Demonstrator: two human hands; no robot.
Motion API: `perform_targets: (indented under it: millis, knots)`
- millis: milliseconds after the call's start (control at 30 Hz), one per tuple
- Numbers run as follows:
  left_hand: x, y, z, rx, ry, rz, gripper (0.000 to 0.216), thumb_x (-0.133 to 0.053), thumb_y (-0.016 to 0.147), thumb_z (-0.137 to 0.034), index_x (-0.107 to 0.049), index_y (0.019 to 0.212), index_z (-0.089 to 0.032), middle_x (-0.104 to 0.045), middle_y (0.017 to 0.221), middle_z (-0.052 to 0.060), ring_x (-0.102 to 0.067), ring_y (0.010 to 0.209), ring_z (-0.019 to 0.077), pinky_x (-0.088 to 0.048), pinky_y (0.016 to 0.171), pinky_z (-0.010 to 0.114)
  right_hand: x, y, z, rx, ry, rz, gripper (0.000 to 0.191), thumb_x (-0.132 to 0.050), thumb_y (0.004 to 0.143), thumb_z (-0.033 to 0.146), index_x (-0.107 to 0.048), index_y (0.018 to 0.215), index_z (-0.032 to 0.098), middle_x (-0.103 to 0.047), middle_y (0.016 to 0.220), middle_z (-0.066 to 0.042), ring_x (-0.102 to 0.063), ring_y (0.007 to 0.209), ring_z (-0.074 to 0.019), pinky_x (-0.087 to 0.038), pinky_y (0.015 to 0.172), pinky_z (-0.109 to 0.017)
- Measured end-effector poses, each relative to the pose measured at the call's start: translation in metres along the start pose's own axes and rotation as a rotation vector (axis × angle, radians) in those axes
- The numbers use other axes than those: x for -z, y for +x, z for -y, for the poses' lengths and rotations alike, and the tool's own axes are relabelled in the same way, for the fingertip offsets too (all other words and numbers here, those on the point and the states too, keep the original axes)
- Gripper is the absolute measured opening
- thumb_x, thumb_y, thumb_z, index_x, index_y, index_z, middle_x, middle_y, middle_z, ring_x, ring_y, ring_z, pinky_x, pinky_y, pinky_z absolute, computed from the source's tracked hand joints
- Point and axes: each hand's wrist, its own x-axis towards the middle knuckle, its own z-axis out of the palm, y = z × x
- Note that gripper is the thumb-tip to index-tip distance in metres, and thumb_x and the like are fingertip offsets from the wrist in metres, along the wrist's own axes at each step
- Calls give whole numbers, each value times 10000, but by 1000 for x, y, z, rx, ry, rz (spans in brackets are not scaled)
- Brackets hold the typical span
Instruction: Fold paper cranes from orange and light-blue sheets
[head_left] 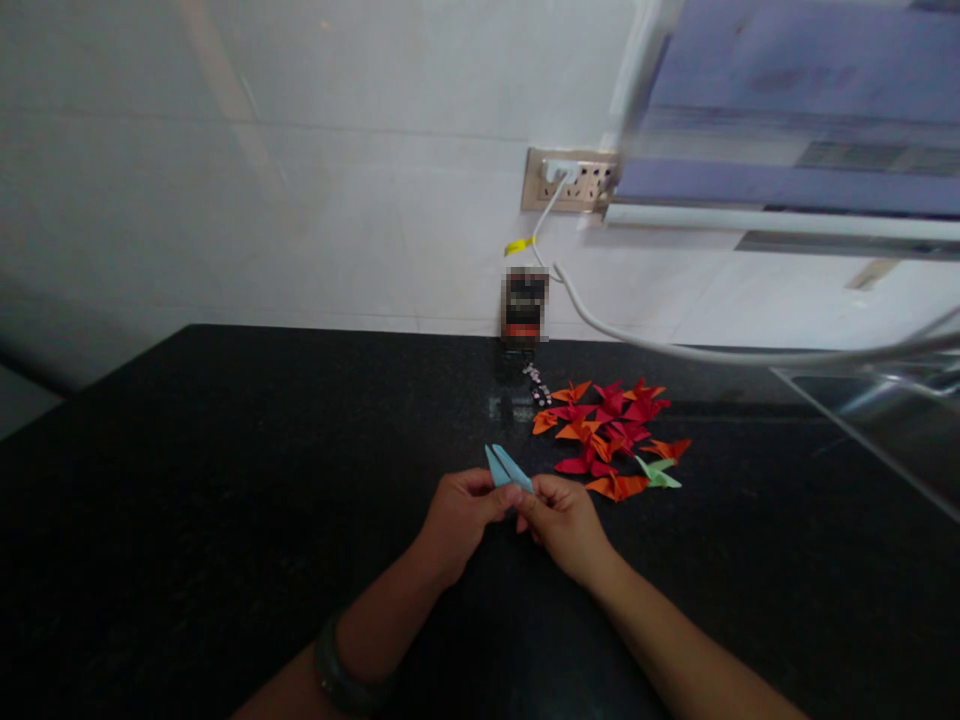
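Between my two hands is a piece of folded light-blue paper (505,467), with two narrow points sticking up and away from me. My left hand (466,510) pinches it from the left, thumb on top. From the right, my right hand (561,520) pinches its lower part, the thumb close to the left thumb. Fingers cover the bottom of the paper. Just beyond my right hand lies a group of folded paper cranes (604,425) in red and orange, with one pale green crane (660,473) at the group's right side.
A black countertop (225,520) runs up to a tiled wall. A blurred-out phone-like object (526,305) leans there, a patterned strap (537,385) before it. A white cable (660,345) hangs from near the socket (574,180) toward the right. At right is a metal sink edge (862,440).
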Motion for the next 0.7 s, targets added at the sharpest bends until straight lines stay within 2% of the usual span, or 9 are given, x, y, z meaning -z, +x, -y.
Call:
perform_targets:
  millis: [100,233,367,467,533,633,700]
  knots:
    - [1,2,0,-2,11,-75,194,-634,630,-307,-651,650,-115,-600,568,6,-490,532,97,-364,536,211,0,0,-2,20,-63,40,318,-509,751,398,-550,563,145,-424,431,48,-342,381,-57,-243,372,-172]
    - [3,5,0,-43,41,-182,207,-624,623,-317,-604,567,-119,-522,468,-28,-411,439,69,-321,463,196,-2,-1,-6,56,-145,153,379,-439,801,406,-566,561,142,-412,439,43,-358,402,-64,-259,393,-176]
    - [3,5,-1,-74,125,-229,228,-602,635,-318,-557,520,-126,-431,403,-57,-334,388,53,-256,404,186,-4,-4,-8,79,-197,118,411,-435,809,401,-539,505,144,-391,422,45,-354,398,-63,-256,396,-178]
    - [4,5,-1,-83,148,-197,244,-585,652,-327,-550,513,-130,-425,407,-57,-347,403,58,-276,423,187,-2,-4,-5,94,-206,130,405,-438,808,395,-554,514,142,-395,430,43,-362,412,-65,-265,406,-179]
    - [4,5,0,-82,148,-141,214,-582,657,-322,-578,564,-129,-480,459,-43,-383,436,67,-308,449,190,2,-3,0,127,-188,161,335,-490,776,393,-600,586,139,-428,470,38,-377,441,-69,-279,421,-181]
    - [3,4,1,-68,214,-51,196,-580,665,-319,-620,669,-128,-550,554,-15,-433,491,87,-344,478,201,8,0,7,145,-65,71,265,-558,722,400,-622,760,145,-494,566,24,-407,489,-76,-315,446,-185]
    - [2,3,1,-70,283,-6,204,-576,674,-328,-628,685,-131,-557,578,-8,-459,524,103,-358,495,207,9,0,9,86,43,39,262,-568,711,406,-603,744,148,-491,534,32,-390,449,-68,-312,421,-183]
